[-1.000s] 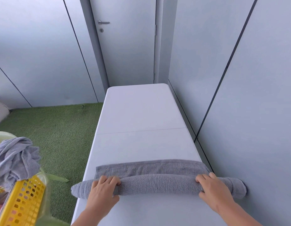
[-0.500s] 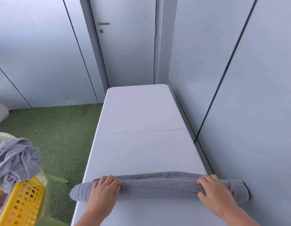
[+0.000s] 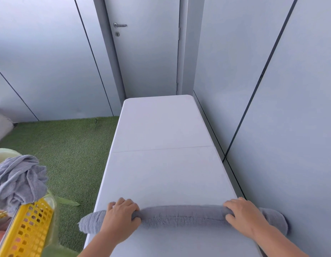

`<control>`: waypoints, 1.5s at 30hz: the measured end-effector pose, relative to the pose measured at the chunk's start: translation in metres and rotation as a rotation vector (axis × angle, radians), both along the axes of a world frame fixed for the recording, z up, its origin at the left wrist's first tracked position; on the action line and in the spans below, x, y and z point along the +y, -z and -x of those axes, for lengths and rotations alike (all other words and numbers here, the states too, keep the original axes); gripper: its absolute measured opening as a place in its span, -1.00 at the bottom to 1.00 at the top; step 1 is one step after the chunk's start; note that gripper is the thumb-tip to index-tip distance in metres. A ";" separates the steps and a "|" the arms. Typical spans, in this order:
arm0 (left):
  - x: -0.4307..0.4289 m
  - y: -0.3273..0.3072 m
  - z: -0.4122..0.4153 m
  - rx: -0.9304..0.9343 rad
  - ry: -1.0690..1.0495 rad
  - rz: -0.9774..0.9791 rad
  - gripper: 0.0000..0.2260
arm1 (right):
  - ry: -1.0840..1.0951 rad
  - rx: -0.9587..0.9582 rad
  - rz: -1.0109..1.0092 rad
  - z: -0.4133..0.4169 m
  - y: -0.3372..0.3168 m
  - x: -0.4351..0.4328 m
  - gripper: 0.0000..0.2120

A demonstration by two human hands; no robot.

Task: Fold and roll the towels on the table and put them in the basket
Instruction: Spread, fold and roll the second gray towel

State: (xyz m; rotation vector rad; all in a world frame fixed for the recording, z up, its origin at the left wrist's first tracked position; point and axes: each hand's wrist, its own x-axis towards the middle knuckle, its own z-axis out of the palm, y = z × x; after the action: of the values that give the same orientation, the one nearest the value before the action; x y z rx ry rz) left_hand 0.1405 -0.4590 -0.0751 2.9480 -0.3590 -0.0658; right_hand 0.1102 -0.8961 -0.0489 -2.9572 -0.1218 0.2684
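Left hand (image 3: 122,215) and right hand (image 3: 242,216) each curl over the rolled grey towel (image 3: 181,215), long axis 9-to-3 across the near end of the table (image 3: 161,173); yellow basket (image 3: 29,230) at 8 o'clock, nearer left.

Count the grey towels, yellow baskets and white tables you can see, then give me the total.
Grey towels: 2, one rolled towel and one crumpled towel
Yellow basket: 1
White table: 1
Total: 4
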 end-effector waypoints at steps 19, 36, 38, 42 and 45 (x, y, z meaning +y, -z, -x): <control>-0.133 0.008 -0.006 0.227 0.166 -0.084 -0.24 | -0.226 -0.004 0.084 -0.035 0.035 0.136 -0.32; 0.061 -0.022 -0.023 0.209 -0.277 -0.043 -0.39 | 0.191 0.100 0.140 -0.026 0.010 -0.025 -0.54; 0.041 -0.020 -0.029 0.167 -0.358 0.037 -0.43 | 0.277 0.081 0.031 -0.036 0.007 0.002 -0.61; -0.024 -0.011 -0.022 0.194 -0.449 0.169 -0.38 | 0.338 0.052 -0.126 -0.047 0.010 0.066 -0.56; -0.087 -0.009 -0.001 0.247 -0.450 0.257 -0.30 | 0.311 0.044 -0.206 -0.043 0.020 0.124 -0.37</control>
State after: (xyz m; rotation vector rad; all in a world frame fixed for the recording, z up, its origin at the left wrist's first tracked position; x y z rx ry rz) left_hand 0.1411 -0.5460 -0.0657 2.6500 0.3072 -0.2962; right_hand 0.1537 -0.7718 -0.0691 -2.7112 0.2957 0.2591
